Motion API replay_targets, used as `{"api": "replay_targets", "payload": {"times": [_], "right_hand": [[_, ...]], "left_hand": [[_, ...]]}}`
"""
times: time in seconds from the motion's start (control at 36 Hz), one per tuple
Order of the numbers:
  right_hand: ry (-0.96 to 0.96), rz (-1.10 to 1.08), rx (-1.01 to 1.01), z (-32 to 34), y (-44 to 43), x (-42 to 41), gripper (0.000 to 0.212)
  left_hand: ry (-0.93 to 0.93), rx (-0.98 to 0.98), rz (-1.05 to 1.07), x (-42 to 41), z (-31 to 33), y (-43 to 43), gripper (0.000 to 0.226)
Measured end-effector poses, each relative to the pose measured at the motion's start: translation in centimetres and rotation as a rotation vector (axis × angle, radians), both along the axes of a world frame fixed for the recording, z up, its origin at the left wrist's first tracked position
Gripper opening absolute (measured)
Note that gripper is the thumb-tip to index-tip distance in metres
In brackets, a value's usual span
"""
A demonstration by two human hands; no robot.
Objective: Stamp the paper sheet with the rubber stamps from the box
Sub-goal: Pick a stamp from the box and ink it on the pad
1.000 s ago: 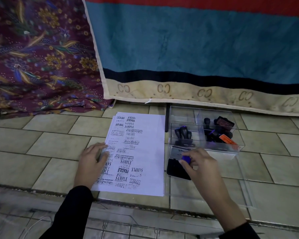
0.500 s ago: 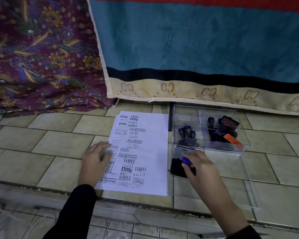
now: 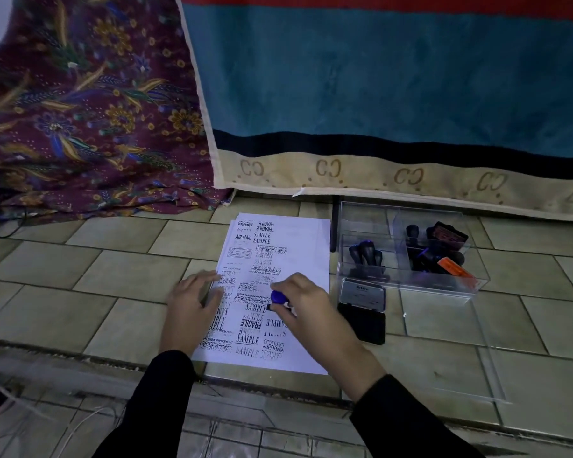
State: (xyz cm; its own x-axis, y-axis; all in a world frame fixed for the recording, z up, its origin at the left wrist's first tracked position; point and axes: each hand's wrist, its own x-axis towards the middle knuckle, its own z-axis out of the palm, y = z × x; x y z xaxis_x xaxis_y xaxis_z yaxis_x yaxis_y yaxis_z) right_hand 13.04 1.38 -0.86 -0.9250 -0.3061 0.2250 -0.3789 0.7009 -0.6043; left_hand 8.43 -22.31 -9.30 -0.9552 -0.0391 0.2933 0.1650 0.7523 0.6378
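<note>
My left hand [image 3: 192, 305] lies flat, fingers straight, on the left edge of the paper sheet [image 3: 308, 259], which is on the tiled floor [image 3: 80, 292]. The sheet's black prints read AIR MAIL, SAMPLE, FRAGILE, EXPRESS. My right hand [image 3: 308, 312] pinches a blue-knobbed stamp [image 3: 278, 297] at mid-sheet. To the right are an open ink pad [image 3: 363, 312] and a clear box [image 3: 411, 282] holding dark stamps.

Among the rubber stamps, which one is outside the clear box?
The blue-handled stamp: the right hand grips it on the paper sheet. All the other stamps stand inside the compartments of the clear box.
</note>
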Motion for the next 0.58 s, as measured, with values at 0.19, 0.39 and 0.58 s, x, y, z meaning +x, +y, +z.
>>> {"api": "replay_targets", "payload": {"times": [0.19, 0.39, 0.58], "right_hand": [[-0.005, 0.036, 0.067, -1.1, -0.5, -0.4, 0.033], [0.016, 0.001, -0.037, -1.3, 0.1, -0.2, 0.033], [0.09, -0.227, -0.2, 0.1, 4.3, 0.7, 0.027]], "left_hand": [[-0.013, 0.017, -0.012, -0.1, 0.1, -0.1, 0.03], [-0.025, 0.023, -0.013, -0.1, 0.0, -0.2, 0.027], [-0.027, 0.034, -0.016, -0.1, 0.0, -0.1, 0.028]]}}
